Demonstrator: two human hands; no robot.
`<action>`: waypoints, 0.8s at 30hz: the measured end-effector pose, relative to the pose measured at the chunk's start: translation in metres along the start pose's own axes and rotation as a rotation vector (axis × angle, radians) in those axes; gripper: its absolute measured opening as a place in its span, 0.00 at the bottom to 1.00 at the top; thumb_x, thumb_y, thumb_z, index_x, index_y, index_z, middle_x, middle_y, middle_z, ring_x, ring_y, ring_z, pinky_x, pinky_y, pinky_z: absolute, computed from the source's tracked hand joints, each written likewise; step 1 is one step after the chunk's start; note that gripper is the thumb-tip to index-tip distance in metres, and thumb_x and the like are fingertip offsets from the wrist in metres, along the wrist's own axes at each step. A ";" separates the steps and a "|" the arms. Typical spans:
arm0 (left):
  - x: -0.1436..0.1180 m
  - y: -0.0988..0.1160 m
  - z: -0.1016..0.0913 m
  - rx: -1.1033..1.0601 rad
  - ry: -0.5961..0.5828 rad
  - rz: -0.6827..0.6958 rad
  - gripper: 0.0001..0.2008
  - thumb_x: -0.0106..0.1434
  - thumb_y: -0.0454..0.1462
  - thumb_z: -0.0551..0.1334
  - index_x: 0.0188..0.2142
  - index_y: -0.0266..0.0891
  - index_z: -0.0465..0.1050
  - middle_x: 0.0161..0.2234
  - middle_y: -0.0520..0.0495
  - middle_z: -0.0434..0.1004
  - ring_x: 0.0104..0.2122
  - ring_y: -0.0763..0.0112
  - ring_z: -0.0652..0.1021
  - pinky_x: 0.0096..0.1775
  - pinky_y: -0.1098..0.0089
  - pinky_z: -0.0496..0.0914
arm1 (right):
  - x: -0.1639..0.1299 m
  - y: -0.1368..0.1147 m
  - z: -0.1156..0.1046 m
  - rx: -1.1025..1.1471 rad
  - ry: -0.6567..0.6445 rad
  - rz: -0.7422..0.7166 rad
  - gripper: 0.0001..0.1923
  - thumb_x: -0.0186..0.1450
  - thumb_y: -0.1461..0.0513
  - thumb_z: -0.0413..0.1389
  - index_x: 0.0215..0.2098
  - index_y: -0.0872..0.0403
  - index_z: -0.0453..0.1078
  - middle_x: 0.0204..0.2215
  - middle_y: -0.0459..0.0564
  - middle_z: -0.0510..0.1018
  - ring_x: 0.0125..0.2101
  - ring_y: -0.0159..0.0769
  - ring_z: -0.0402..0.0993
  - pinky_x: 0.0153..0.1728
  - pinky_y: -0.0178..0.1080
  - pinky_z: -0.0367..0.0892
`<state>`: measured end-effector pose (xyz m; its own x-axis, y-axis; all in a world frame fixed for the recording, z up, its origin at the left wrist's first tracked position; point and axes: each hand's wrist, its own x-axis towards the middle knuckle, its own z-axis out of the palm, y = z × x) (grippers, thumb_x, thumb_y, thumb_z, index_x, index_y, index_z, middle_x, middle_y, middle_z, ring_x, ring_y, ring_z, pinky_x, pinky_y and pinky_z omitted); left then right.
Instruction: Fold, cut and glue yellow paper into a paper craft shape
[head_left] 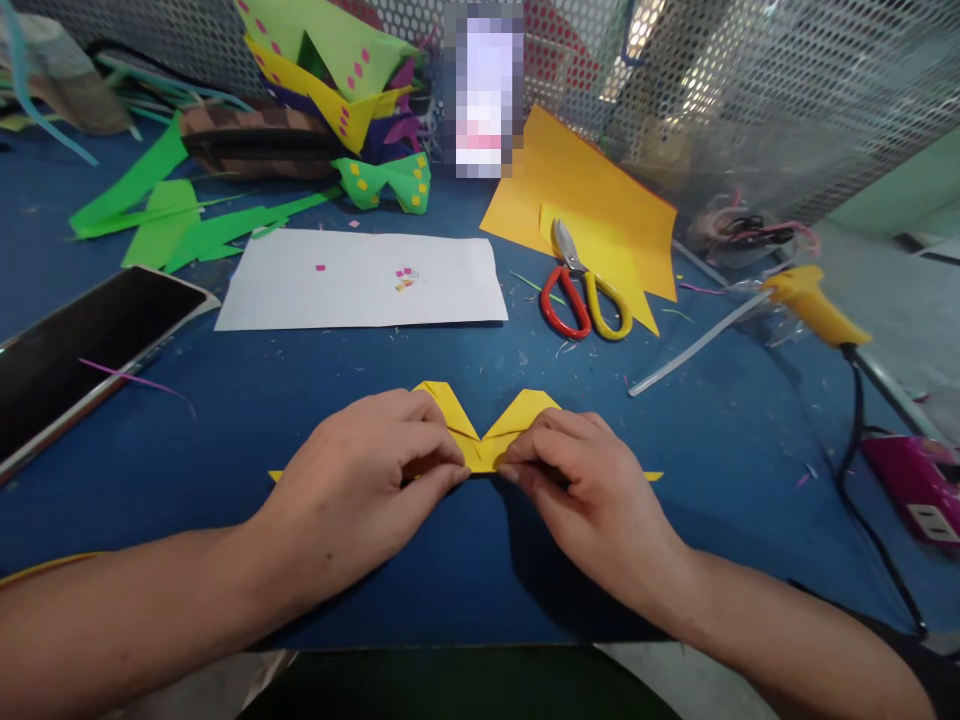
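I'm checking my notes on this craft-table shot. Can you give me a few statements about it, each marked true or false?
1. Both hands press on the folded yellow paper: true; the left hand and the right hand meet at its middle.
2. The scissors lie on the white sheet: false; they lie partly on the orange-yellow paper, right of the white sheet.
3. The scissors have one red and one yellow handle: true.
4. The glue gun is on the left: false; it lies far right.
5. A dark-screened phone lies at the left: true.
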<state>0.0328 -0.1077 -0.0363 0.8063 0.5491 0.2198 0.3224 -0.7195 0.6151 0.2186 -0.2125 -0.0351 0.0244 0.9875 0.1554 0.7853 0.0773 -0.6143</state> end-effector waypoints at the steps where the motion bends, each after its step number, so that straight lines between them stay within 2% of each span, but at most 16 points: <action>1: 0.001 0.000 0.000 -0.013 -0.014 -0.030 0.10 0.63 0.36 0.60 0.27 0.43 0.77 0.29 0.51 0.75 0.32 0.69 0.75 0.32 0.69 0.66 | 0.001 -0.001 -0.001 0.009 -0.023 0.026 0.07 0.65 0.67 0.55 0.31 0.52 0.73 0.28 0.45 0.76 0.32 0.34 0.70 0.34 0.40 0.57; 4: 0.003 0.002 -0.001 0.002 -0.049 -0.110 0.10 0.62 0.35 0.60 0.26 0.41 0.75 0.29 0.51 0.74 0.32 0.69 0.74 0.32 0.69 0.64 | 0.006 -0.004 -0.004 -0.002 -0.088 0.087 0.07 0.64 0.68 0.55 0.30 0.52 0.72 0.29 0.45 0.76 0.32 0.35 0.70 0.35 0.40 0.57; 7: 0.005 0.004 -0.002 0.049 -0.058 -0.129 0.09 0.61 0.35 0.60 0.24 0.40 0.72 0.27 0.51 0.73 0.31 0.69 0.73 0.31 0.68 0.63 | 0.010 -0.006 -0.006 -0.026 -0.104 0.120 0.07 0.62 0.69 0.56 0.29 0.53 0.72 0.28 0.44 0.76 0.32 0.35 0.70 0.34 0.40 0.56; 14: 0.013 0.007 -0.005 0.135 -0.119 -0.156 0.08 0.58 0.34 0.60 0.22 0.39 0.70 0.26 0.51 0.72 0.29 0.68 0.72 0.30 0.68 0.60 | 0.011 -0.006 -0.004 -0.068 -0.105 0.112 0.10 0.58 0.73 0.57 0.26 0.53 0.69 0.27 0.41 0.76 0.31 0.32 0.70 0.34 0.39 0.55; 19: 0.014 0.006 -0.006 0.146 -0.127 -0.162 0.07 0.57 0.34 0.62 0.22 0.40 0.71 0.26 0.52 0.71 0.29 0.68 0.72 0.30 0.69 0.59 | 0.011 -0.004 -0.002 -0.026 -0.058 0.142 0.10 0.58 0.73 0.59 0.28 0.53 0.68 0.28 0.41 0.76 0.30 0.32 0.70 0.34 0.38 0.56; 24: 0.019 0.005 -0.009 0.155 -0.177 -0.164 0.08 0.58 0.35 0.64 0.23 0.40 0.72 0.26 0.53 0.71 0.29 0.69 0.72 0.29 0.69 0.59 | 0.015 -0.001 -0.003 -0.036 -0.078 0.114 0.11 0.57 0.74 0.59 0.26 0.53 0.67 0.28 0.41 0.76 0.30 0.31 0.70 0.33 0.37 0.56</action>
<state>0.0451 -0.0977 -0.0224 0.8069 0.5905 -0.0172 0.5166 -0.6913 0.5053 0.2205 -0.1985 -0.0296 0.0677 0.9974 0.0247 0.8018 -0.0397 -0.5963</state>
